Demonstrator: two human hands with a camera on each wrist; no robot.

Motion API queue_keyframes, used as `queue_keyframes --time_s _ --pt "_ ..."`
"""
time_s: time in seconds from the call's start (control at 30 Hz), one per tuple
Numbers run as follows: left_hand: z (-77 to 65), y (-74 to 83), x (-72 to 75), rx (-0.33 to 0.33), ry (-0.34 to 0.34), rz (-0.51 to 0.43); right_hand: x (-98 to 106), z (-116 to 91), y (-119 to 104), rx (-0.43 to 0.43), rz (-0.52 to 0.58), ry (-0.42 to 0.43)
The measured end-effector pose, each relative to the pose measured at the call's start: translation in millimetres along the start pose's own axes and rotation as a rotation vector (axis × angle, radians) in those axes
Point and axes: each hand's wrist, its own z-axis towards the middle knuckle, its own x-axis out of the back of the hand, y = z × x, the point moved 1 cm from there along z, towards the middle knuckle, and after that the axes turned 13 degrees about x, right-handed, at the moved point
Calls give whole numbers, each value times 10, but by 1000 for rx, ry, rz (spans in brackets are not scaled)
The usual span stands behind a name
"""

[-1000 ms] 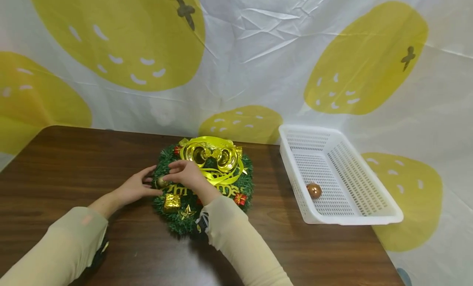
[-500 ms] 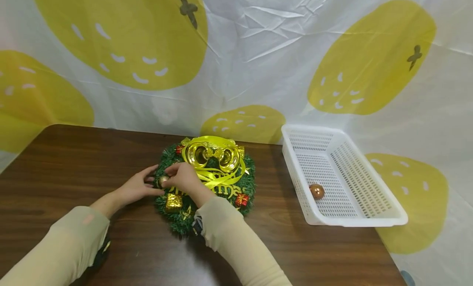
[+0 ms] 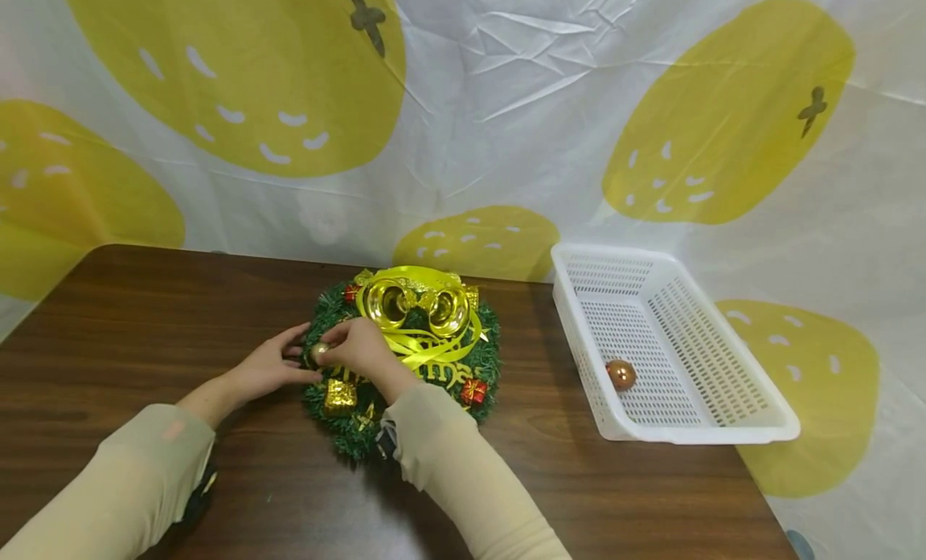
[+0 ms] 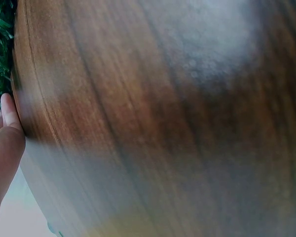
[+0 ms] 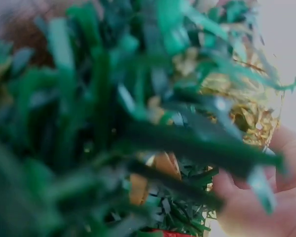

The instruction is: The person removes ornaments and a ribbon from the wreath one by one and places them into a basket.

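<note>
A green tinsel Christmas wreath (image 3: 354, 443) lies flat on the table, trimmed with gold bells (image 3: 448, 312), yellow ribbon (image 3: 434, 356), small gift boxes and gold lettering. At its left side my right hand (image 3: 365, 353) pinches a small gold bauble (image 3: 320, 352) against the tinsel. My left hand (image 3: 266, 365) rests beside that spot, fingers and thumb spread at the wreath's left edge. In the left wrist view, a finger (image 4: 9, 111) touches the tinsel. Blurred tinsel (image 5: 89, 148) fills much of the right wrist view, with a gold gift box (image 5: 241, 106) near the hand.
A white plastic basket (image 3: 694, 434) stands on the right of the brown wooden table (image 3: 181, 319). Inside it sits a copper-coloured bauble (image 3: 620, 375). A curtain (image 3: 492, 142) with yellow fruit shapes hangs behind the table.
Over the past second my right hand has shifted slightly, its fingers closer on the gold bauble at the wreath. The left hand has stayed at the wreath's edge.
</note>
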Motion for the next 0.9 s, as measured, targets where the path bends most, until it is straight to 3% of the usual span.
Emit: queue_keyframes --time_s 0.23,0.5,0.9 --pt "-2 4 4 -3 -4 -8 56 1 12 -9 80 12" --pt "2 9 10 -6 0 -3 126 -10 -16 -7 245 9" --pt "33 -15 4 -3 0 10 249 -58 -126 -10 361 32"
